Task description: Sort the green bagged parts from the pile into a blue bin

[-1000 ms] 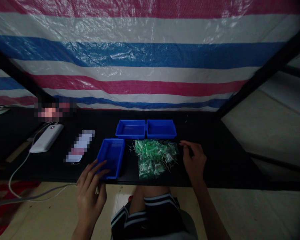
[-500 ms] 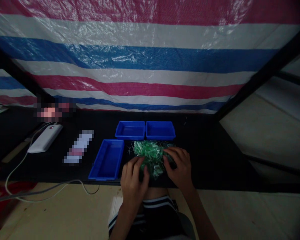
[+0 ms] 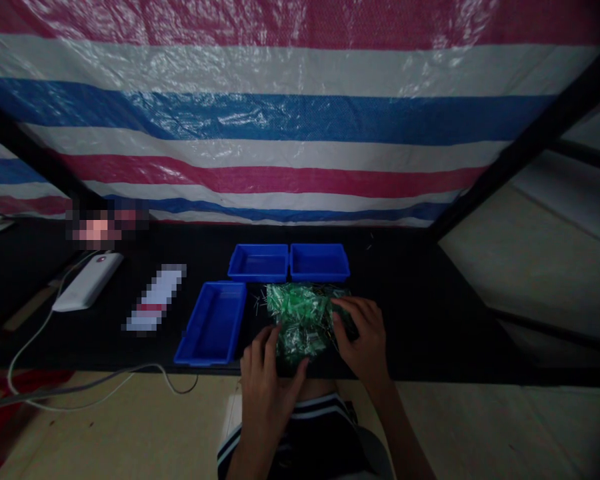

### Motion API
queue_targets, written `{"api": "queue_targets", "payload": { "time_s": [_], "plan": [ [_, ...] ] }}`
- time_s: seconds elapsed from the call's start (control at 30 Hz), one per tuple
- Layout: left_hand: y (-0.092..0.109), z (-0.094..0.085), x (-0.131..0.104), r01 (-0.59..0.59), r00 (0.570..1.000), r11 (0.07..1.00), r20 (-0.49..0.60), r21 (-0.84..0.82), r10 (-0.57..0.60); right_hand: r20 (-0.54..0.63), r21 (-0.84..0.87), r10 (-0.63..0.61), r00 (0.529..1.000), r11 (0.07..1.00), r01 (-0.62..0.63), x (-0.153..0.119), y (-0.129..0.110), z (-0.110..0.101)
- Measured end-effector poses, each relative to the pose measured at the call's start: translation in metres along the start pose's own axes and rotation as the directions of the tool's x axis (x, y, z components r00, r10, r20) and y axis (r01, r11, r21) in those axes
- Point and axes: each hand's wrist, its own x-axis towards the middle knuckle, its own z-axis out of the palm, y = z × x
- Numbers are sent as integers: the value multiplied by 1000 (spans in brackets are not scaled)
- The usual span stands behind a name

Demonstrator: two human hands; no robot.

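Note:
A heap of thin, shiny pieces and clear-green plastic [image 3: 300, 313] lies on the black table near its front edge. At its lower left is my left hand [image 3: 270, 373], thumb and fingers spread apart, with the fingertips at the heap's edge and nothing held. My right hand [image 3: 364, 337] touches the heap's right side, its thumb and fingers parted around the edge. Some thin pale pieces [image 3: 259, 301] lie loose to the left of the heap. Whether the plastic is a bag or a sheet is too dim to tell.
Two blue trays [image 3: 259, 262] [image 3: 319, 261] stand side by side behind the heap, and a third blue tray [image 3: 212, 323] is at its left. Farther left are a blurred-out flat item [image 3: 157, 297], a white power bank [image 3: 89, 281] and cables. A striped sheet [image 3: 300, 120] hangs behind.
My left hand has drawn back slightly toward me and its thumb has spread away from the fingers, uncovering more of the heap. My right hand has shifted slightly to the right.

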Motion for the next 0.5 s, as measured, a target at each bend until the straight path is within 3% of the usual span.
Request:
{"api": "queue_targets", "payload": {
  "time_s": [0.23, 0.5],
  "plan": [
    [-7, 1, -3, -31, 996, 999, 79, -44, 35, -15, 16, 10, 1000, 1000, -10, 0, 1, 0],
    [-10, 8, -8, -45, 999, 990, -24, -133, 42, -23, 2, 20, 1000, 1000, -20, 0, 3, 0]
  ]
}}
